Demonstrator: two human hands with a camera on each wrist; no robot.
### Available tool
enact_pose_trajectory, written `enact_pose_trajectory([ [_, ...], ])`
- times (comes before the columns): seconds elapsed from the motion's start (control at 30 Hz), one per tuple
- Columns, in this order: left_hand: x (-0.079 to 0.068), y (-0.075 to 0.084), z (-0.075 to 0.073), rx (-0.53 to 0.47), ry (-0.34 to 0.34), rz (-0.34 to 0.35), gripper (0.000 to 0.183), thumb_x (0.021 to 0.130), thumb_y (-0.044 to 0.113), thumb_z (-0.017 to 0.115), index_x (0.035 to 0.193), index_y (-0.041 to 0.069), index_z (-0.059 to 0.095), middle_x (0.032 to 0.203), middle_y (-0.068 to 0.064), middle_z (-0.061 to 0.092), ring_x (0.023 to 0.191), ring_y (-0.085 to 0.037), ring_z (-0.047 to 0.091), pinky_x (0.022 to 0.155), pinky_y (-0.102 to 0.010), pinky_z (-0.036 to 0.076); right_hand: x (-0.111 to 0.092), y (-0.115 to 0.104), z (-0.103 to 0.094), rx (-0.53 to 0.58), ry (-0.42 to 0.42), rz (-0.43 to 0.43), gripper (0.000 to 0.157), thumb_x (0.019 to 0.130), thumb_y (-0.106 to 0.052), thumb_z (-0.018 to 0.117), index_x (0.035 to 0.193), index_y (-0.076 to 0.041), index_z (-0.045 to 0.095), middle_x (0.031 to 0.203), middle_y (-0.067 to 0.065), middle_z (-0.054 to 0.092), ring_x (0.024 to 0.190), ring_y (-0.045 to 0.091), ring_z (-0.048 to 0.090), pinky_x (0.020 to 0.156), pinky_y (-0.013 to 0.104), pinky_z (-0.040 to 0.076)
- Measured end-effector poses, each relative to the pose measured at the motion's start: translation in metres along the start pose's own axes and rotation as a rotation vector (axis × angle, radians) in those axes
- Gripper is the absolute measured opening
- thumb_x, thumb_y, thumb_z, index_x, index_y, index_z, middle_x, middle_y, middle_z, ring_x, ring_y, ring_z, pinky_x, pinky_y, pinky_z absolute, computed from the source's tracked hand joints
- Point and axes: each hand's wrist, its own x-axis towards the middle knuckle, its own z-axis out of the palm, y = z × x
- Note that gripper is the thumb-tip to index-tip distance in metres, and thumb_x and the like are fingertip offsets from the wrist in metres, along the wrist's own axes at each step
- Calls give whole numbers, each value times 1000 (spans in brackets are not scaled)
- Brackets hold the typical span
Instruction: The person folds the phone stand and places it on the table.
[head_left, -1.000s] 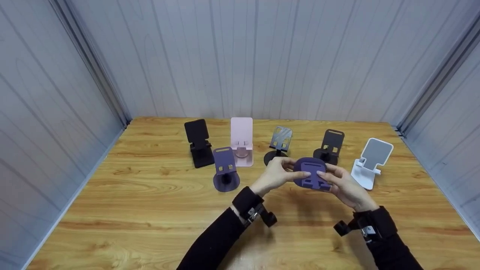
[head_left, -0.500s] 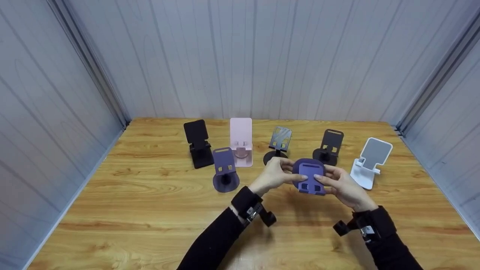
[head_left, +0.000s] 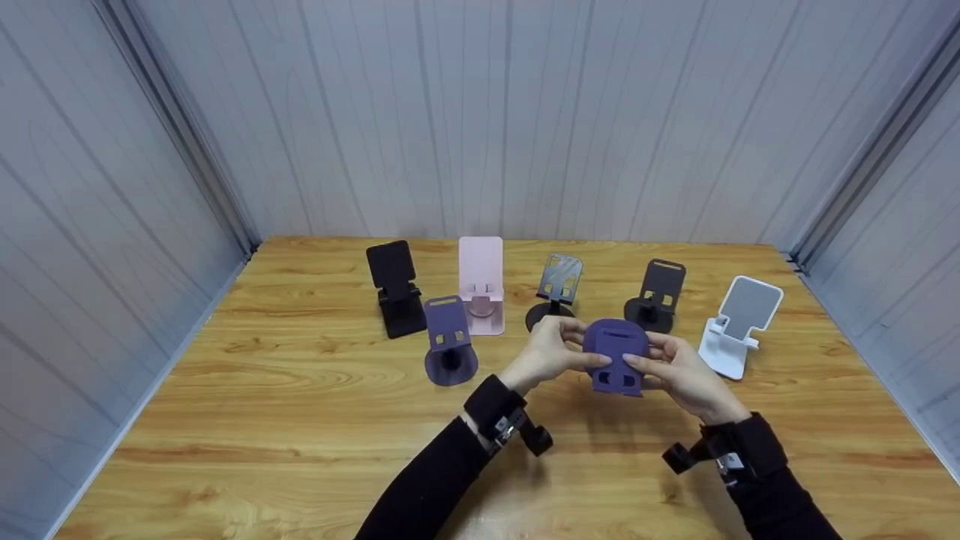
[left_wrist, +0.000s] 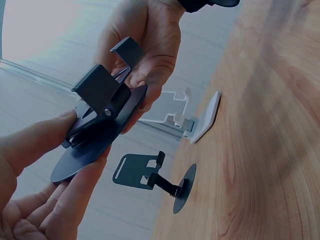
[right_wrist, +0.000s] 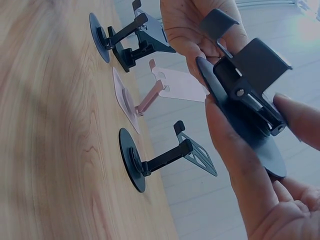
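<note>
Both hands hold a purple phone stand [head_left: 616, 345] above the wooden table, its slotted plate folded down near the round base. My left hand [head_left: 546, 352] grips its left edge, thumb on the plate and fingers behind. On the right edge my right hand [head_left: 686, 375] grips in the same way, its thumb close to the other thumb. In the left wrist view the held phone stand [left_wrist: 100, 110] shows its two bent lips and hinge from the side. The right wrist view shows the phone stand [right_wrist: 245, 100] with fingers under its round base.
Several other phone stands stand on the table [head_left: 300, 435]: purple [head_left: 447, 322], black [head_left: 392, 266], pink [head_left: 481, 262], silver-grey [head_left: 561, 277], dark grey [head_left: 664, 279] and white [head_left: 724, 349]. Pale panels [head_left: 465, 112] enclose the table's back and sides.
The held phone stand has come slightly down and left, and its plate has tipped so that its lower slots show more. Both hands keep their grip; the other stands stay put.
</note>
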Motion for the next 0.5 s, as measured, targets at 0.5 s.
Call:
enact_pose_trajectory([
  [0.5,-5,4,-6,296,-38,98,64,87,41,75,140,11,55,136,-8,63,126,-22,59,106,-37,49,-1,0,-9,30,48,10,30,99,0,54,125,-16,57,112,1,73,98,16,72,83,32,61],
])
